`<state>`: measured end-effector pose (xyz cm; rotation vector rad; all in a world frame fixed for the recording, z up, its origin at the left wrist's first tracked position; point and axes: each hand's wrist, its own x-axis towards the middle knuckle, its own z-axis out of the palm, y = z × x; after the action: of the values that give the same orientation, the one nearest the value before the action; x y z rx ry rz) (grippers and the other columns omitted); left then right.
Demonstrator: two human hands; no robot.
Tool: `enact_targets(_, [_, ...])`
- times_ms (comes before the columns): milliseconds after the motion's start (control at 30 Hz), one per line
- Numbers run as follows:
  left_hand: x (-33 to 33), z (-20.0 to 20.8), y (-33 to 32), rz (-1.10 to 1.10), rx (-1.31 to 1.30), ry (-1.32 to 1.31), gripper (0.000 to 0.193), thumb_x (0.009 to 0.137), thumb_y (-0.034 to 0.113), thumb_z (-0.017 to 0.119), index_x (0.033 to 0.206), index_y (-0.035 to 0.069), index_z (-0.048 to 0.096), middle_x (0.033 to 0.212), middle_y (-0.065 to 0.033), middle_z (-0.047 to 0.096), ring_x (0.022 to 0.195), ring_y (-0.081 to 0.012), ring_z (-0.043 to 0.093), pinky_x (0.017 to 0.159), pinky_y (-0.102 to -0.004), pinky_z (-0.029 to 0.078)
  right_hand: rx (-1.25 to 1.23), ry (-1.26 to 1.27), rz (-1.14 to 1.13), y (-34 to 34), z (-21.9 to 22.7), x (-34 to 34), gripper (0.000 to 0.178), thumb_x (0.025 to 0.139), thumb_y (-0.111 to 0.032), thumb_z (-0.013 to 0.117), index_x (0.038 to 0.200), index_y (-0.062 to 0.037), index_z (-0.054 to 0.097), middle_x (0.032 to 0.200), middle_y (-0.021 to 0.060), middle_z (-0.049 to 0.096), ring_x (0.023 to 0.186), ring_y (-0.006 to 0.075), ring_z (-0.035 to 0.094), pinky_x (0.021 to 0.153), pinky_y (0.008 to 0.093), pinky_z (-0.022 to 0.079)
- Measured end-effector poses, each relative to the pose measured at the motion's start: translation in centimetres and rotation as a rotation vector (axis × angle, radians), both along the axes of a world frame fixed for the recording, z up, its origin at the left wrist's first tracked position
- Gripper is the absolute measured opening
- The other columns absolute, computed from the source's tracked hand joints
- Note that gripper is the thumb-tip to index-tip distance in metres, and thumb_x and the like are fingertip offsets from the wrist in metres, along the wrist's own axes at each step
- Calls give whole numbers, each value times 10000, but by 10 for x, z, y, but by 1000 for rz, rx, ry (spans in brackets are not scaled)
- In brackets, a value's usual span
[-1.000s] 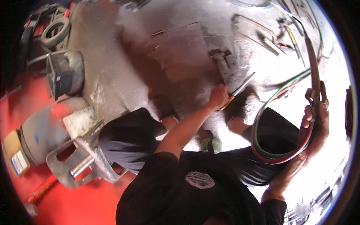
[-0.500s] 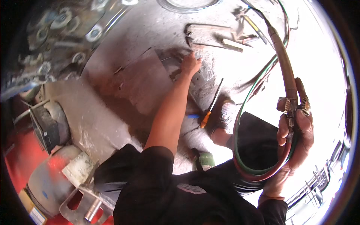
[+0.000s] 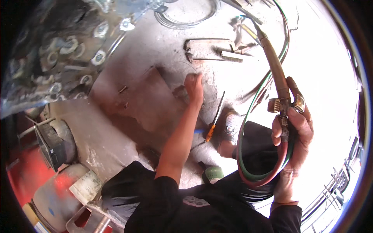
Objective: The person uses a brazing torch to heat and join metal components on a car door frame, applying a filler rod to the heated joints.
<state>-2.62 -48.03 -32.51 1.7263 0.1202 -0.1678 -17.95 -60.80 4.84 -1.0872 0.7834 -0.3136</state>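
Note:
My right hand (image 3: 297, 132) is wrapped round the valve end of a gas torch (image 3: 275, 66), thumb and fingers beside its ridged brass knobs. The long tan handle tilts up and away; red and green hoses (image 3: 258, 180) loop beneath it. My left hand (image 3: 194, 88) is above the floor, left of centre, with its fingers closed. A thin dark wire (image 3: 189, 66) appears to run from its fingertips; the grip itself is partly hidden. On the floor nearby lies a screwdriver (image 3: 211, 132) with an orange handle, beside my shoe (image 3: 232, 123).
A bolted metal structure (image 3: 70, 48) overhangs the upper left. Beyond my left hand lie a metal frame (image 3: 211, 40), a wire brush (image 3: 232, 56) and coiled wire (image 3: 186, 24). A metal sheet (image 3: 151, 99) lies on the floor. A red-and-grey machine (image 3: 58, 190) stands at lower left.
My left hand has drawn back from beside the metal frame and its fingers have closed, with the thin wire at them. The torch stays in my right hand; the whole view has shifted slightly.

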Motion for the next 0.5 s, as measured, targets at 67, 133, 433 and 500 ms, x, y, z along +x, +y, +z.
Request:
enact_targets(67, [-18, 3, 26, 153, -247, 129, 157, 849, 141, 694, 787, 9, 637, 677, -33, 597, 660, -229, 587, 643, -415, 464, 38, -42, 19, 0, -7, -5, 675, 863, -115, 609, 1463, 91, 378, 974, 211, 630, 572, 164, 603, 480, 242, 501])
enact_targets(133, [-39, 27, 53, 93, -209, 269, 116, 857, 127, 688, 819, 39, 622, 691, -22, 562, 641, -188, 557, 605, -378, 447, 72, -55, 31, 0, -18, -11, 678, 866, -106, 627, 1463, 94, 375, 964, 203, 639, 561, 171, 606, 481, 247, 505])
enact_targets(433, [-104, 123, 194, -343, 133, 78, 168, 913, 124, 664, 1008, -3, 721, 837, -74, 721, 710, -128, 658, 652, -309, 513, 23, -17, 406, 29, -23, -31, 765, 879, -212, 686, 1484, 104, 341, 869, 127, 646, 521, 132, 591, 443, 227, 475])
enact_targets(500, [-95, 209, 236, -338, 300, 62, 207, 941, 128, 627, 1083, 18, 729, 886, -57, 698, 775, -115, 617, 725, -293, 510, 38, -14, 521, 35, -7, -26, 783, 885, -255, 716, 1477, 107, 352, 835, 101, 619, 512, 133, 587, 437, 227, 475])
